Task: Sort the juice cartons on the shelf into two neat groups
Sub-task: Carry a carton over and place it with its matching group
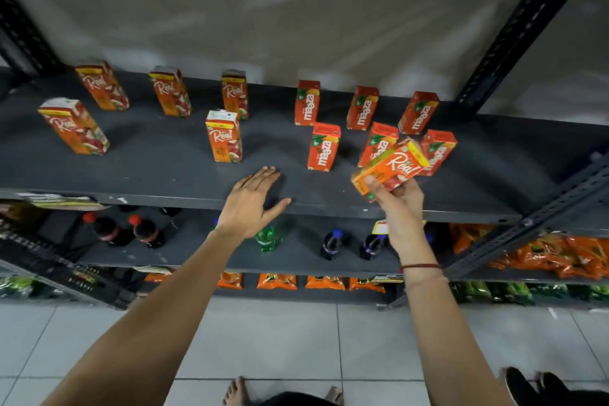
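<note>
On the dark shelf, several orange Real cartons stand at the left and middle, among them one at the front middle and one at the far left. Several red Maaza cartons stand at the right, one of them at the front. My right hand grips a Real carton, tilted on its side, just in front of the Maaza cartons. My left hand lies flat and open on the shelf's front edge, holding nothing.
Dark soda bottles and a green bottle stand on the shelf below. Orange snack packets fill the lower right. A slotted metal upright rises at the right. My bare feet stand on the tiled floor.
</note>
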